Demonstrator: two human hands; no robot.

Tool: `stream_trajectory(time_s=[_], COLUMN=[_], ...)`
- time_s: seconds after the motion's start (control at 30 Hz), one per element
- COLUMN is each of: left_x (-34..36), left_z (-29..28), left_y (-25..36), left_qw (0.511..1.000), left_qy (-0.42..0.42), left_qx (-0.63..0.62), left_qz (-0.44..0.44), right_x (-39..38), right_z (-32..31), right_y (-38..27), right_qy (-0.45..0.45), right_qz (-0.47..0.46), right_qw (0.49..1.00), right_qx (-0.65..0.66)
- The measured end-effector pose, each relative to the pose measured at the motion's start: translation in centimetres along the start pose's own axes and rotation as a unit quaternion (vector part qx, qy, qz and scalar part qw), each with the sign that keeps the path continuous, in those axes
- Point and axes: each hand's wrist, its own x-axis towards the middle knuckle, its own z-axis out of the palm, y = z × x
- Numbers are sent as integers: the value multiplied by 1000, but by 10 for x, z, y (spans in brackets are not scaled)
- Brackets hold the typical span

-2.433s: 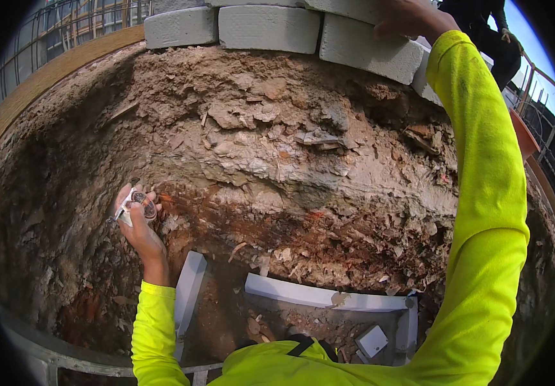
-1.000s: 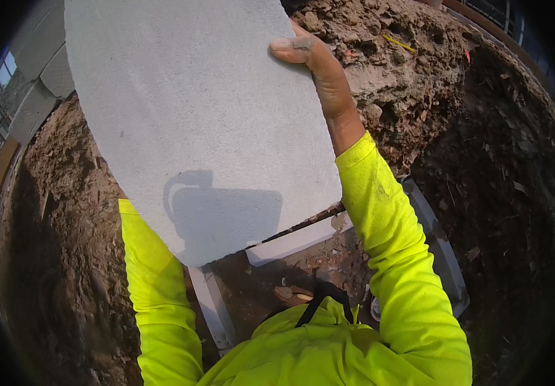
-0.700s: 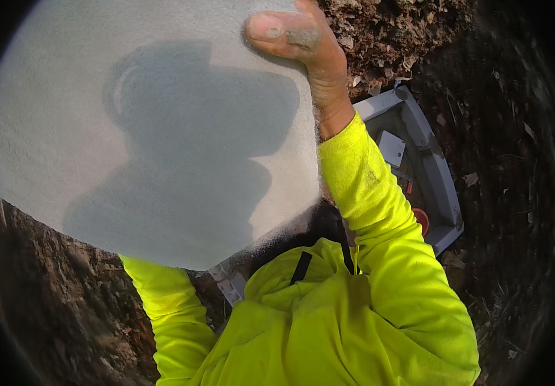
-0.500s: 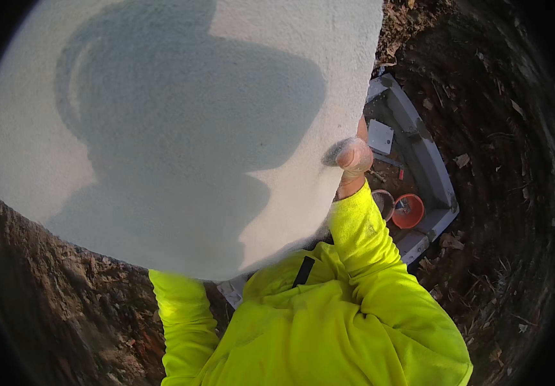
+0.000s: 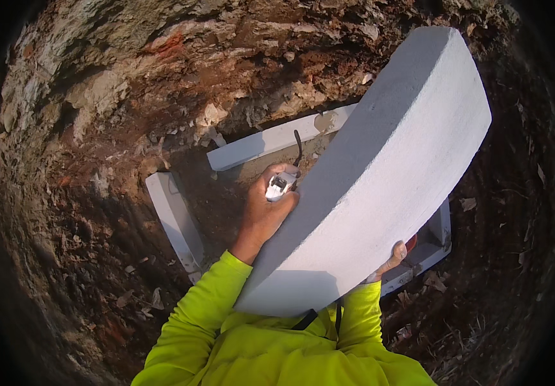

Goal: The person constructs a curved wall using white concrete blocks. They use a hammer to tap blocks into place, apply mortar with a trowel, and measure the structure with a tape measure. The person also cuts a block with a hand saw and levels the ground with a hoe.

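A large pale block (image 5: 387,186), like lightweight concrete, stands tilted against my body, its far end leaning to the right. My right hand (image 5: 392,260) grips its lower right edge, with the thumb on the face and the other fingers hidden behind. On the block's shaded left side is my left hand (image 5: 261,209), closed around a small white-and-black tape measure (image 5: 280,185). A black strap (image 5: 298,148) sticks up from the tape measure. The back of the left hand rests close to the block; whether it touches cannot be made out.
Pale block strips (image 5: 277,138) lie beyond the left hand, and another (image 5: 173,219) stands to the left, edging a dirt pit. A rough earth bank (image 5: 142,83) rises at the far side. Part of a red bucket (image 5: 411,242) shows behind the right hand.
The block has turned from covering the upper left of the view to leaning right, showing its narrow side. My left hand, hidden before, now shows with the tape measure. My right hand has moved lower.
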Motion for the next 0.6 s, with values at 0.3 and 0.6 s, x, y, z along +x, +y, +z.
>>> stream_trajectory(time_s=[0.3, 0.6], left_x=[41, 135], left_z=[100, 110], left_y=[-237, -459], left_qw=[971, 926], left_qy=[13, -37], left_qx=[98, 221], left_qz=[-218, -304], right_x=[72, 149], right_z=[-167, -357], right_y=[50, 187], right_qy=[158, 258], right_qz=[162, 270], right_qw=[969, 922], right_qx=[-101, -100])
